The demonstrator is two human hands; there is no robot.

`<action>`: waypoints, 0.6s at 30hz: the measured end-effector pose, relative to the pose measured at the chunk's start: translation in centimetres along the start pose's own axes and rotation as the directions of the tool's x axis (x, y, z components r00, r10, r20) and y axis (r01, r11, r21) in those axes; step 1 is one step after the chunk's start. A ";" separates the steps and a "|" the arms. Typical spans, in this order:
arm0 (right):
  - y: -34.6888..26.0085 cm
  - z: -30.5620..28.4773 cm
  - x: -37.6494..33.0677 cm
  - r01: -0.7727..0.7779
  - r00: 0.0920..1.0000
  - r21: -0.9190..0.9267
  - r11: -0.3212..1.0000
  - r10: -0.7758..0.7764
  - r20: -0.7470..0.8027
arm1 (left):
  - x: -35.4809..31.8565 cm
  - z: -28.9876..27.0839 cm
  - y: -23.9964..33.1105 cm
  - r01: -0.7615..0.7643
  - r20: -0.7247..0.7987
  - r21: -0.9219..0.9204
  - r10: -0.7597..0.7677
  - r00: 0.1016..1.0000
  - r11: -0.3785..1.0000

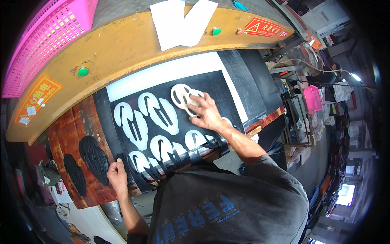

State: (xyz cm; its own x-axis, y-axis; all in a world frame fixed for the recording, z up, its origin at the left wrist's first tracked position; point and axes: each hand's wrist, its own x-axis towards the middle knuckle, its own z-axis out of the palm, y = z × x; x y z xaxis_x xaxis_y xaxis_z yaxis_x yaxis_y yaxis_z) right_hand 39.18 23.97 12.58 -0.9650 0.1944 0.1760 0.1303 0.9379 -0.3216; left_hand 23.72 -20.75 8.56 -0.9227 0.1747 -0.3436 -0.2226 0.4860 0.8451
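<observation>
A black sheet [211, 83] lies on a white board, with several shaped openings cut through it and white showing inside them. My right hand [209, 116] grips a cream-coloured cutting die [178, 94] of rounded outline with slots, resting on the sheet's upper right part. Its fingers and thumb close over the die's right side. At the sheet's left edge, my left hand [118, 174] is closed with the thumb on top, apparently pinching that edge; its fingertips are partly hidden. The sheet's near end curves down glossily against my dark shirt.
Stacked black cut pieces [92, 156] lie on a reddish-brown board [97, 195] at left. A yellow machine beam [122, 38] with green buttons spans the far side, bearing white papers [168, 24]. A pink basket [53, 40] stands far left; a cluttered rack [298, 118] stands right.
</observation>
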 end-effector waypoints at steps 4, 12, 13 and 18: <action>0.7 2.1 1.4 -0.020 0.999 -0.080 0.997 0.017 -0.031 | 1.7 1.3 0.7 -0.029 0.010 -0.007 0.029 1.000 1.000; 6.3 -2.2 2.9 -0.254 0.951 0.251 0.934 0.288 -0.110 | -1.1 8.3 5.7 -0.313 0.150 0.023 0.307 0.940 0.949; 7.3 -2.8 2.9 -0.302 0.923 0.289 0.908 0.354 -0.148 | -0.4 9.6 6.4 -0.354 0.187 0.078 0.335 0.924 0.932; 11.2 -3.5 6.0 -0.531 0.689 0.611 0.586 0.719 -0.091 | 7.6 14.3 10.0 -0.668 0.315 0.257 0.593 0.741 0.698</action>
State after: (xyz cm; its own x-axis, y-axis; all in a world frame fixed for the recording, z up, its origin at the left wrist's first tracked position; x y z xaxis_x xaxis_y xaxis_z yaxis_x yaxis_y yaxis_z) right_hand 35.63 36.64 13.25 -0.5504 0.8345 -0.0255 0.4501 0.2709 -0.8509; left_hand 19.00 -2.33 8.58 -0.7167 0.6874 0.1173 0.5418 0.4429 0.7144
